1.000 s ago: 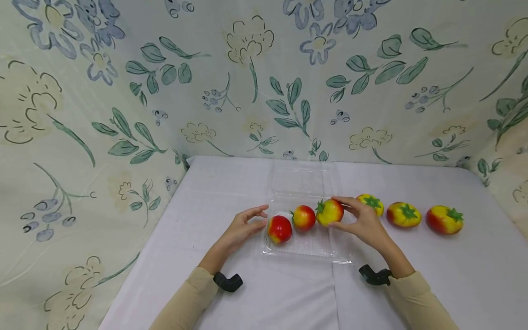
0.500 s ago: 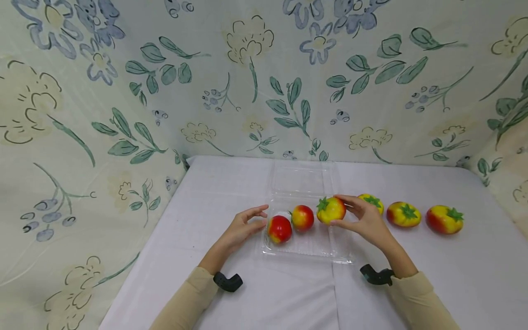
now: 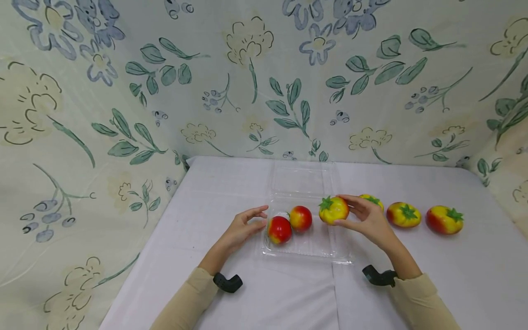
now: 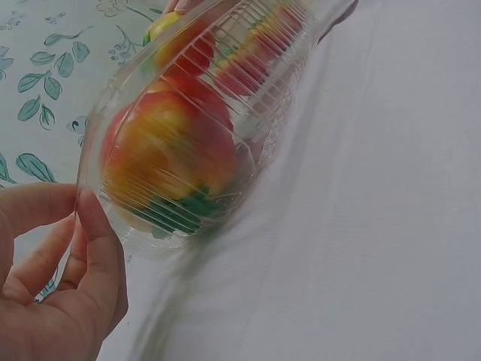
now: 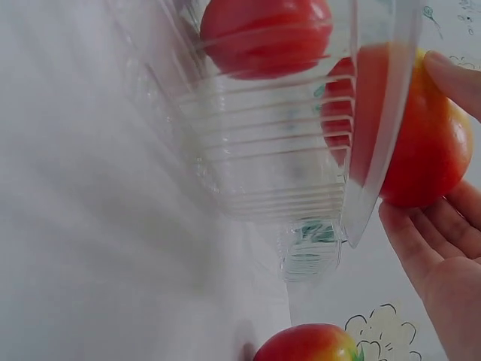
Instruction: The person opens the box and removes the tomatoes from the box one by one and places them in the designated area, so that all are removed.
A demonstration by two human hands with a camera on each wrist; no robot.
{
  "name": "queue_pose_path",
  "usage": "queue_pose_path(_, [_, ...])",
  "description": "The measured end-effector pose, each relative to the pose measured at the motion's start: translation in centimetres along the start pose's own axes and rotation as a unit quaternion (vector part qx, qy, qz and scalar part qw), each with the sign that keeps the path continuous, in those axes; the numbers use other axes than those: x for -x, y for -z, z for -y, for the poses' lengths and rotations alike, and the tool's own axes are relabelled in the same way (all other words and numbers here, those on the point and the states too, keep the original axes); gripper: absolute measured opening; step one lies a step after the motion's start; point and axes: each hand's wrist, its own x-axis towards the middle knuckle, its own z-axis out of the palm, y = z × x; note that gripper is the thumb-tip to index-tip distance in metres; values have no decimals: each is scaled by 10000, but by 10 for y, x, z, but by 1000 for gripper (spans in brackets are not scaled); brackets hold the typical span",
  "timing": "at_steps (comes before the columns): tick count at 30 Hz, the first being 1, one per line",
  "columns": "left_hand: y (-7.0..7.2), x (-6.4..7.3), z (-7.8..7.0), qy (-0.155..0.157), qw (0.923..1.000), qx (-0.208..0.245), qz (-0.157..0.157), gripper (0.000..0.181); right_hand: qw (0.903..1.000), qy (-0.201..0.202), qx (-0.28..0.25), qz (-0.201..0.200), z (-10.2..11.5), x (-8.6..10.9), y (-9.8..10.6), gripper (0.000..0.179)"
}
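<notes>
A clear plastic clamshell box [image 3: 303, 253] lies on the table with its lid folded back. My left hand [image 3: 243, 227] pinches the rim at its left end, thumb and fingers on the edge in the left wrist view. Two red-and-yellow fruits rest inside: one at the left end [image 3: 280, 230], the other beside it [image 3: 300, 218]. My right hand [image 3: 368, 221] holds a third, yellow fruit with a green leafy top [image 3: 333, 210] between thumb and fingers, over the right end of the box. The right wrist view shows this fruit [image 5: 428, 143] at the box rim.
To the right of the box several more red-and-yellow fruits stand in a row: one partly behind my right hand [image 3: 373, 200], a middle one [image 3: 404, 215] and a far right one [image 3: 444, 220]. The open lid [image 3: 303, 179] reaches toward the flowered cloth behind.
My right hand has moved slightly right with its fruit, whose green top has turned more toward the head camera. The middle fruit has rolled left against the left one. My left hand stays put.
</notes>
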Motion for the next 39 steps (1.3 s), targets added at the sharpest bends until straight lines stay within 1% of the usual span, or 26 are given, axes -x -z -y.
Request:
queue_pose_path(8, [-1,1,-1,13,10000,41,18,51,9996,-196,99,-153,-1,4,4,65])
queue_pose_path(14, [-1,1,-2,26,10000,46,0,51,9992,-317,-48,-253,0,8,6,65])
queue_pose_path(23, [-1,0,-1,29,10000,67,13,50,9987,-260,-261,-343,-1,12,10,63])
queue_pose_path(28, [-1,0,-2,88,9999,67,1,51,9982,-337,-304,-381,0,14,11,63])
queue_pose_path(39, [-2,1,-2,49,10000,83,-4,51,9975,-320,-483,-408,-3,18,15,64])
